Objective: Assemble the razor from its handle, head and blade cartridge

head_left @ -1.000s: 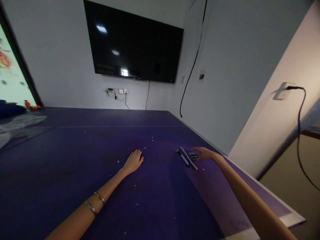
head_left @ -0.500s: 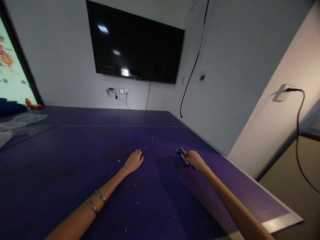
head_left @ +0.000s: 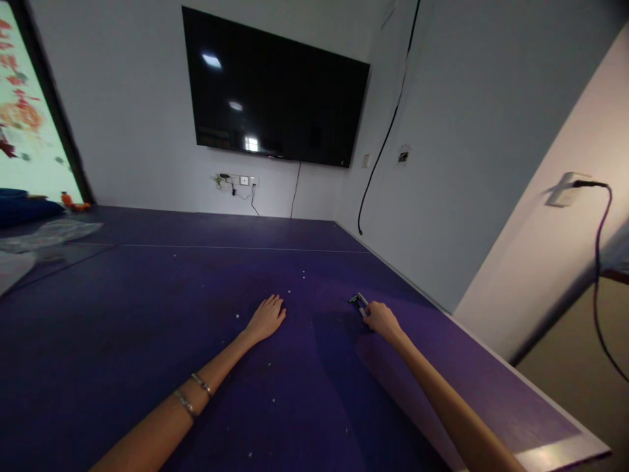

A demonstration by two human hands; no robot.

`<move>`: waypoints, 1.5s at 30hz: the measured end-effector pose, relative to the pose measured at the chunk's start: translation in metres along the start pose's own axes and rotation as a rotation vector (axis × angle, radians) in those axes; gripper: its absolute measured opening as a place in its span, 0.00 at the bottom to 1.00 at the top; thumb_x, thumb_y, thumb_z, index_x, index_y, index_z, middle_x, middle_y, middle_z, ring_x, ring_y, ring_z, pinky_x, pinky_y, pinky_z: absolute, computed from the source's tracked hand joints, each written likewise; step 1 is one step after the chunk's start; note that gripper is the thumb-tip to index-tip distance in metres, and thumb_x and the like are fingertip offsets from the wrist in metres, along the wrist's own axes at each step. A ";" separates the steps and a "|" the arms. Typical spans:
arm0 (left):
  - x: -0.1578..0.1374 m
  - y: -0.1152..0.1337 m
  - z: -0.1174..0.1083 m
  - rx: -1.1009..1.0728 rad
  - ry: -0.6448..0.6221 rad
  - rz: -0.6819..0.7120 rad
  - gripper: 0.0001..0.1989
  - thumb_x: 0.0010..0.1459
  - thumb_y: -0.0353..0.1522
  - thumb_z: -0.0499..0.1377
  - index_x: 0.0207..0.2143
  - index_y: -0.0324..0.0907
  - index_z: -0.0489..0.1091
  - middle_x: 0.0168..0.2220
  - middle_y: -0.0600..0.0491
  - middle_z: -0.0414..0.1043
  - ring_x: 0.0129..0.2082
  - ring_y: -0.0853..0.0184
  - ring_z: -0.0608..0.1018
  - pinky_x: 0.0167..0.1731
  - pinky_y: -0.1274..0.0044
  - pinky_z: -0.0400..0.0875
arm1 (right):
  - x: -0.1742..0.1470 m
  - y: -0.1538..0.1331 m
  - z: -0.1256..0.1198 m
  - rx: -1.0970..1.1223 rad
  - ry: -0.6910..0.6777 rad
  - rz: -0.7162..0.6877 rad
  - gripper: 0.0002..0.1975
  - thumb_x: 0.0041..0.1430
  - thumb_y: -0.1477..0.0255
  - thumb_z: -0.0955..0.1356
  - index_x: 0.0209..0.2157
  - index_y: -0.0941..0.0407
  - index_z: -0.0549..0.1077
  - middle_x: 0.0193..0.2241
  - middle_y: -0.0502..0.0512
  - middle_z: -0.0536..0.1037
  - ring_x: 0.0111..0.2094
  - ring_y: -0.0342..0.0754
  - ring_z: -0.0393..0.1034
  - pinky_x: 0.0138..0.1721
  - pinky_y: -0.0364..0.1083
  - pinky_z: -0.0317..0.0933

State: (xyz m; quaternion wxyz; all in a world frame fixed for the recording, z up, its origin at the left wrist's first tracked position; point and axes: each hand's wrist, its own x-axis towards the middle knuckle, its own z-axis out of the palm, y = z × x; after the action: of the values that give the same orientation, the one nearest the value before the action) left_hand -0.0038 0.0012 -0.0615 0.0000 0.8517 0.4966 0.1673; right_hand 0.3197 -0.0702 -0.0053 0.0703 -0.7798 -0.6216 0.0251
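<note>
My left hand lies palm down on the purple tabletop, its fingers stretched out and holding nothing. Two bracelets circle that forearm. To the right, my right hand is closed on a small slim tool low over the surface. Pale, narrow bars and a dark greenish end show on the tool; its exact kind is too small to make out. My fingers hide its near part. Small white bits are scattered around my left hand.
A crumpled clear plastic sheet lies at the left, near a dark blue item and a small orange object. A black cable hangs by the right wall. A television is on the back wall.
The view has shifted slightly, moving the scene a little to the right. More of the tool's near end is covered by my right hand. My left hand stays flat.
</note>
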 end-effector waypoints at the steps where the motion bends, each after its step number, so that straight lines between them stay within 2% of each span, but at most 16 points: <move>1: 0.000 0.001 -0.001 -0.003 0.000 0.000 0.25 0.61 0.37 0.41 0.53 0.30 0.61 0.57 0.40 0.58 0.59 0.57 0.58 0.57 0.66 0.52 | 0.000 0.000 0.000 -0.001 -0.002 0.001 0.12 0.48 0.76 0.64 0.35 0.59 0.75 0.34 0.63 0.78 0.36 0.54 0.73 0.32 0.43 0.61; 5: 0.000 0.001 -0.001 -0.004 -0.004 -0.006 0.25 0.61 0.37 0.41 0.54 0.30 0.60 0.57 0.40 0.58 0.59 0.57 0.58 0.57 0.66 0.52 | -0.001 0.000 0.001 -0.006 -0.009 0.011 0.11 0.47 0.75 0.65 0.34 0.58 0.75 0.32 0.62 0.78 0.35 0.54 0.74 0.30 0.43 0.61; 9: 0.000 0.000 -0.001 -0.027 0.003 -0.011 0.24 0.61 0.37 0.42 0.53 0.32 0.61 0.57 0.41 0.59 0.59 0.58 0.58 0.57 0.66 0.52 | 0.000 -0.005 -0.005 -0.022 0.012 0.030 0.12 0.49 0.72 0.65 0.37 0.58 0.74 0.35 0.64 0.77 0.36 0.57 0.73 0.31 0.46 0.62; 15: 0.001 -0.002 -0.008 -0.113 0.045 -0.040 0.21 0.60 0.35 0.42 0.51 0.35 0.63 0.57 0.43 0.59 0.59 0.61 0.58 0.57 0.67 0.51 | 0.010 -0.037 -0.015 -0.066 0.075 -0.048 0.14 0.52 0.69 0.62 0.38 0.57 0.74 0.37 0.64 0.77 0.39 0.58 0.72 0.34 0.49 0.62; 21: -0.003 -0.027 -0.022 -0.087 0.028 -0.134 0.21 0.60 0.36 0.44 0.51 0.36 0.62 0.57 0.42 0.58 0.60 0.58 0.57 0.57 0.64 0.51 | 0.007 -0.076 0.013 -0.037 0.065 -0.234 0.16 0.53 0.70 0.61 0.41 0.58 0.74 0.38 0.62 0.76 0.42 0.56 0.70 0.40 0.47 0.61; 25: -0.016 -0.052 -0.032 -0.059 0.029 -0.199 0.22 0.59 0.36 0.44 0.51 0.34 0.62 0.57 0.39 0.58 0.60 0.56 0.57 0.56 0.63 0.52 | 0.004 -0.090 0.038 0.025 0.096 -0.387 0.20 0.57 0.68 0.60 0.49 0.60 0.69 0.48 0.64 0.71 0.49 0.54 0.65 0.47 0.47 0.58; 29: -0.034 -0.072 -0.036 -0.042 0.026 -0.233 0.21 0.59 0.35 0.44 0.51 0.37 0.63 0.59 0.43 0.56 0.61 0.58 0.54 0.57 0.63 0.50 | 0.005 -0.097 0.056 0.119 0.138 -0.500 0.22 0.59 0.66 0.58 0.53 0.60 0.65 0.54 0.64 0.65 0.54 0.53 0.58 0.51 0.48 0.54; 34: -0.049 -0.083 -0.037 -0.007 0.017 -0.267 0.21 0.59 0.35 0.43 0.52 0.38 0.62 0.59 0.44 0.55 0.61 0.58 0.53 0.57 0.62 0.49 | 0.008 -0.097 0.067 0.140 0.135 -0.478 0.21 0.60 0.66 0.57 0.52 0.59 0.67 0.54 0.61 0.65 0.55 0.53 0.57 0.54 0.51 0.51; 45: -0.055 -0.078 -0.038 0.037 -0.026 -0.264 0.24 0.60 0.38 0.41 0.55 0.37 0.59 0.60 0.41 0.53 0.61 0.52 0.53 0.56 0.59 0.48 | 0.009 -0.096 0.071 0.140 0.159 -0.487 0.22 0.60 0.66 0.57 0.51 0.59 0.68 0.54 0.61 0.66 0.56 0.54 0.57 0.54 0.52 0.51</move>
State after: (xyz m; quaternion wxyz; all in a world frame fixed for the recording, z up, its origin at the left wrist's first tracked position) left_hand -0.1053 -0.0120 -0.0546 0.0129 0.7808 0.6074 0.1457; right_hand 0.2198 -0.0353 -0.0618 0.1766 -0.5998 -0.7804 -0.0108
